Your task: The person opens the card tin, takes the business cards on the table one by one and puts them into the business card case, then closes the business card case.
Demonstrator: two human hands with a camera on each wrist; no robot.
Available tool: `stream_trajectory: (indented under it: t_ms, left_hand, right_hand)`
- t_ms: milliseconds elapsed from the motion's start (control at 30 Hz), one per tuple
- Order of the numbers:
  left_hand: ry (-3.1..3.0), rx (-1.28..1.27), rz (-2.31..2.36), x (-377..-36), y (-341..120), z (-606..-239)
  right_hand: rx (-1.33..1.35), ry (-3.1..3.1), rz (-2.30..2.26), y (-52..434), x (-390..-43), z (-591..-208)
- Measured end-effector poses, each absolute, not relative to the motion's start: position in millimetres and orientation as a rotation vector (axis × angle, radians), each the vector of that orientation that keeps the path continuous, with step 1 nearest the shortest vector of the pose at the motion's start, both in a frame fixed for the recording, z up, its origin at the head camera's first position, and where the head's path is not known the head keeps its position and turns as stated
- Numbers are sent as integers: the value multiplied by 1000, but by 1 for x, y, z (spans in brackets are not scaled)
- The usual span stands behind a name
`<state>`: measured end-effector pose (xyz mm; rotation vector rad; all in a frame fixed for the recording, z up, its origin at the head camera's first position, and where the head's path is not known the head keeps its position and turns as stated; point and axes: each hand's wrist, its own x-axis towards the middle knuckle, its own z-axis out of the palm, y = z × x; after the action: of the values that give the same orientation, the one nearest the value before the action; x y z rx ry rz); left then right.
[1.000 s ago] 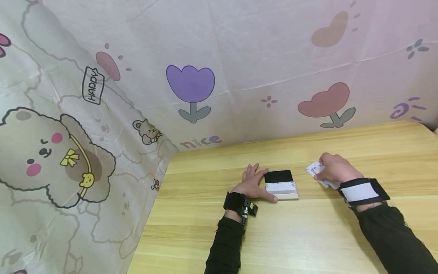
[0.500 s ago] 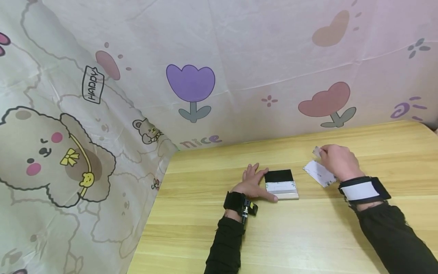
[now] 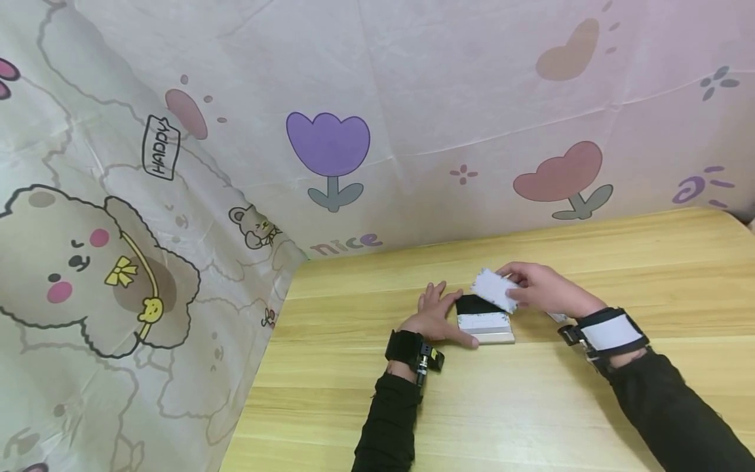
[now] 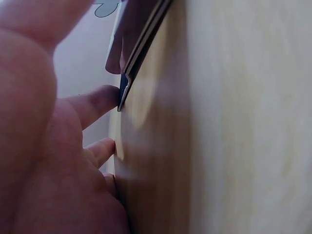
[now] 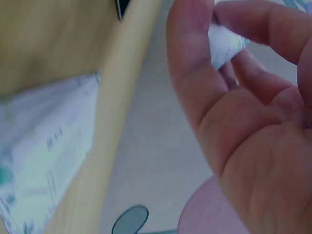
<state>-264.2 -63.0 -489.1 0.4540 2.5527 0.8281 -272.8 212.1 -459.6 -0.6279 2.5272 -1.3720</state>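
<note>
A flat card case with a black inside and a metallic front edge lies on the table. A white card with leaf print sits in its front part. Spread wide at the case's left side, my left hand touches the far corner with the index finger and the near corner with the thumb. My right hand pinches another white printed card between thumb and fingers, tilted over the black part. In the right wrist view that card shows partly behind the thumb.
More white printed card lies on the wooden table, mostly hidden by the right hand and wrist in the head view. A patterned cloth backdrop rises along the table's back and left edges.
My right hand picked a card up off the white cards on the right and carried it left, over the case. The left hand and the case stay where they were.
</note>
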Motion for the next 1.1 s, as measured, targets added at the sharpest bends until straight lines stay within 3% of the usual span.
stream_trajectory:
  t_ms: [600, 1100]
  left_hand:
    - [2556, 493, 804, -268, -63, -491]
    - [2552, 472, 810, -265, -63, -490]
  right_hand:
    - [-916, 2714, -1018, 177, -265, -475]
    - [-992, 2696, -955, 174, -263, -475]
